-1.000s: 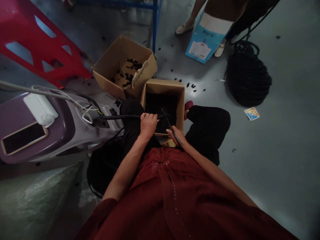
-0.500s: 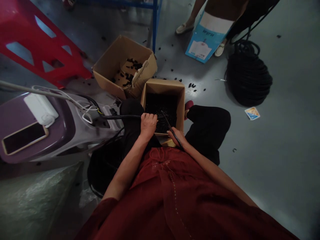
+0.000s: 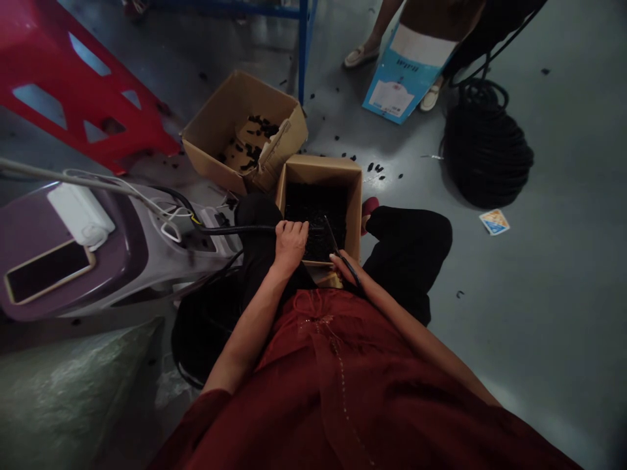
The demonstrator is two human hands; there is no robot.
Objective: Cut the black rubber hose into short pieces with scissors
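My left hand (image 3: 291,245) is closed around a black corrugated tube (image 3: 240,229), which comes in from the left over my knee. The tube's free end sticks out past my fingers, above a cardboard box (image 3: 353,215) that stands between my legs. Dark pieces (image 3: 318,202) fill the lower part of this box. A pair of scissors (image 3: 349,266) with dark handles is gripped in my right hand (image 3: 347,264). Its blades point up and away over the box, close to the tube's end. How far the blades are apart is hard to make out.
A second cardboard box (image 3: 206,143) with black bits stands behind. Left are a red stool (image 3: 98,85) and a purple-grey seat (image 3: 125,228) bearing a phone (image 3: 49,271). A black tube coil (image 3: 487,147) lies right. A person's shoe (image 3: 361,57) shows beside a blue box (image 3: 401,72).
My right hand and the scissors have shifted slightly to the right, away from my left hand. A short tube end now shows beyond my left fingers. My left hand stays in place.
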